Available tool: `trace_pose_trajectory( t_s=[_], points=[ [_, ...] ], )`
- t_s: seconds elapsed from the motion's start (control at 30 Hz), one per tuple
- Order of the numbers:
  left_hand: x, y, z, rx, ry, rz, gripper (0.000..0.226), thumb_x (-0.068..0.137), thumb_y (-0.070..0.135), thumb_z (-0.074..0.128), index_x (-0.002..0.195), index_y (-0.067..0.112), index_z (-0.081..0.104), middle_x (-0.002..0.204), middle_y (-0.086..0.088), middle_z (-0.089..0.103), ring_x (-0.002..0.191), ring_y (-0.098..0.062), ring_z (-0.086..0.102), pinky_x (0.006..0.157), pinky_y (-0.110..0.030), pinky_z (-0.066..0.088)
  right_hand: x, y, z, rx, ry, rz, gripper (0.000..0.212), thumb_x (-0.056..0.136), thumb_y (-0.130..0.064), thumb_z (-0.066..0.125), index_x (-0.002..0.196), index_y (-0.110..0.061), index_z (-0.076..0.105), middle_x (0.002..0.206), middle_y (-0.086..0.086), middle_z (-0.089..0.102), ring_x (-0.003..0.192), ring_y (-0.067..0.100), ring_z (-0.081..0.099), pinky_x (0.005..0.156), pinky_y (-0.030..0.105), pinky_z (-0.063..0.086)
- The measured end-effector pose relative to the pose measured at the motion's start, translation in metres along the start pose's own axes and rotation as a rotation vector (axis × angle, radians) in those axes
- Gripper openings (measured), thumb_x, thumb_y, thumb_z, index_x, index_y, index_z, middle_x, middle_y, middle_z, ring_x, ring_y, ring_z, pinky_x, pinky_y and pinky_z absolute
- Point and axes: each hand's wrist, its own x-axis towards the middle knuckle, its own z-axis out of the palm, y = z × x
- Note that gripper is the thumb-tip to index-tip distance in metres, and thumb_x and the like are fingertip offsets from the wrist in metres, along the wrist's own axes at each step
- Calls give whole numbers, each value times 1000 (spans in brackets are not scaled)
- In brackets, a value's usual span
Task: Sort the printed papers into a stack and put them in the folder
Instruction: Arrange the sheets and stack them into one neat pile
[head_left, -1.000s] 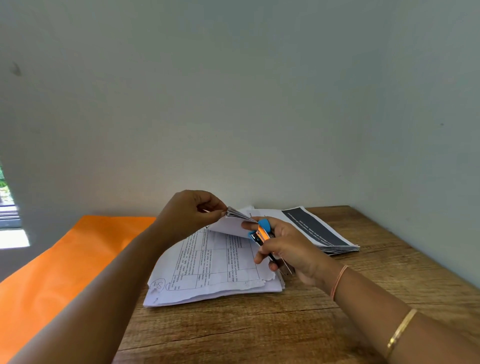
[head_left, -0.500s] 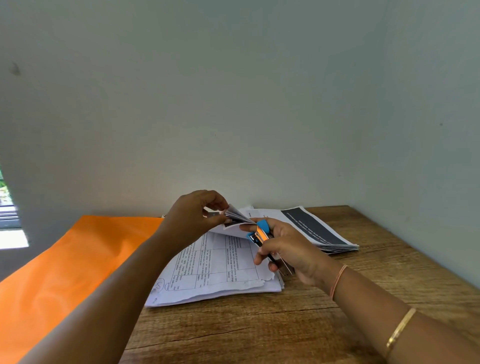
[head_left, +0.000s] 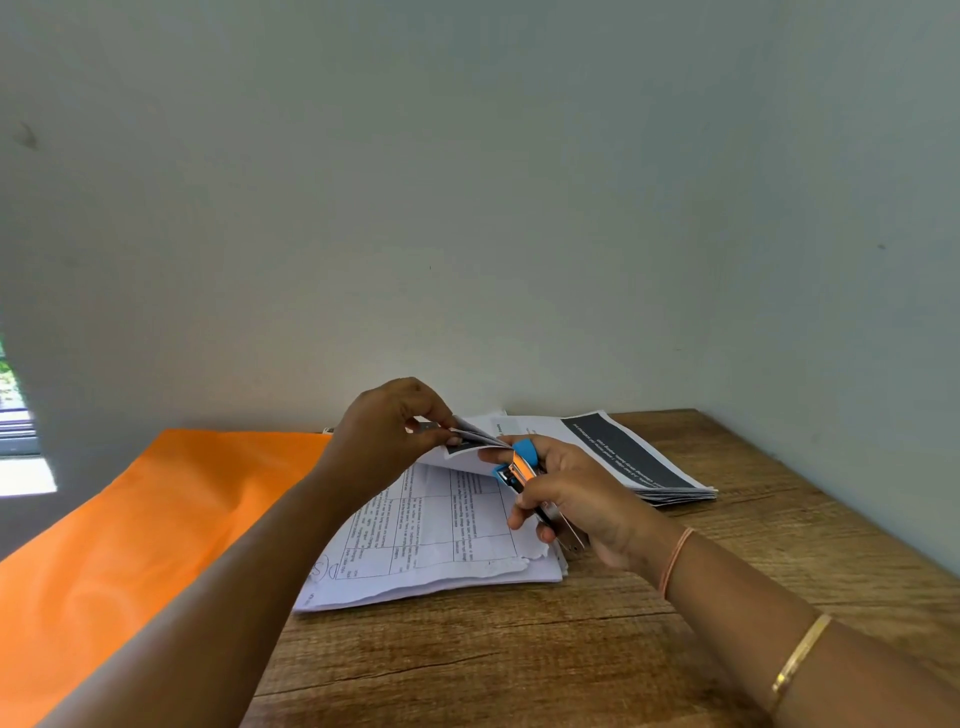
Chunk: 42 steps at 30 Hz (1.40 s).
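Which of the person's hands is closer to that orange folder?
Left. The left hand pinches a lifted corner of the paper stack, just beside the orange folder; the right hand holds a stapler farther right, over the stack.

folder (head_left: 130, 519) left | papers (head_left: 441, 545) centre on table (head_left: 571, 649) | second stack (head_left: 639, 457) behind-right

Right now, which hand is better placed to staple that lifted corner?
Right. The right hand grips the stapler, its blue nose right beside the corner. The left hand is busy pinching that corner up off the pile.
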Motion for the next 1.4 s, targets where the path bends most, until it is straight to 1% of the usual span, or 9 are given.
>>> trace_pose_trajectory(
  t_s=[0.13, 0.33, 0.47, 0.63, 0.8, 1.0, 1.1, 1.23, 1.4],
  points=[
    [-1, 1, 0, 14, 4, -15, 11, 76, 12, 76, 77, 22, 74, 80, 12, 62, 75, -6, 58, 65, -6, 41, -1, -1, 0, -1, 2, 4, 49, 85, 14, 43, 111, -23, 61, 117, 7, 56, 62, 13, 64, 43, 19, 38],
    [-2, 2, -1, 12, 9, -4, 10, 75, 11, 76, 77, 21, 75, 78, 14, 62, 71, -4, 57, 65, -3, 40, 0, -1, 0, -11, 7, 12, 49, 85, 14, 43, 115, -20, 61, 114, 5, 56, 62, 13, 64, 43, 19, 38],
    [-1, -1, -1, -11, 17, 9, 14, 75, 11, 76, 74, 25, 73, 79, 12, 64, 81, -7, 58, 68, -5, 42, -1, -2, 1, -9, 0, 13, 49, 85, 14, 43, 112, -23, 61, 114, 6, 55, 62, 13, 64, 43, 19, 38],
    [-2, -4, -1, -12, 12, 1, 10, 78, 13, 74, 79, 23, 73, 79, 12, 67, 76, -6, 61, 67, -9, 46, -1, -2, 1, -23, 14, 15, 48, 84, 12, 43, 113, -22, 61, 113, 7, 55, 61, 13, 64, 42, 19, 38],
    [-2, -3, -1, -35, 0, -22, 15, 78, 13, 74, 80, 28, 72, 78, 21, 66, 83, 0, 59, 64, -5, 43, -1, -1, 0, -33, 23, 16, 48, 84, 12, 42, 113, -21, 61, 111, 5, 55, 62, 13, 63, 42, 18, 39],
    [-4, -2, -1, -148, 24, -126, 16, 74, 19, 79, 80, 30, 70, 65, 17, 68, 57, -1, 59, 51, -10, 42, 0, -1, 0, -21, 25, 22, 48, 84, 13, 42, 114, -19, 61, 112, 1, 57, 60, 14, 63, 41, 18, 38],
    [-3, -3, -3, -149, 7, -114, 26, 74, 17, 78, 73, 40, 65, 80, 10, 73, 70, -9, 66, 63, -19, 52, 0, 0, 0, -20, 25, 20, 48, 84, 13, 42, 112, -20, 62, 115, 2, 57, 60, 14, 63, 41, 18, 38],
    [-3, -2, -3, -131, -4, -101, 30, 75, 17, 77, 72, 43, 63, 83, 8, 73, 77, -17, 68, 72, -33, 56, 0, 1, 0, -25, 23, 22, 48, 84, 13, 42, 112, -20, 61, 114, 0, 57, 61, 14, 63, 41, 18, 38],
    [-3, -4, -2, -135, -26, -82, 21, 76, 13, 75, 72, 32, 67, 75, 22, 70, 73, -14, 67, 67, -24, 53, 0, 2, -1, -37, 15, 24, 48, 83, 13, 43, 111, -21, 62, 117, 2, 57, 60, 13, 64, 41, 18, 39]
  ],
)
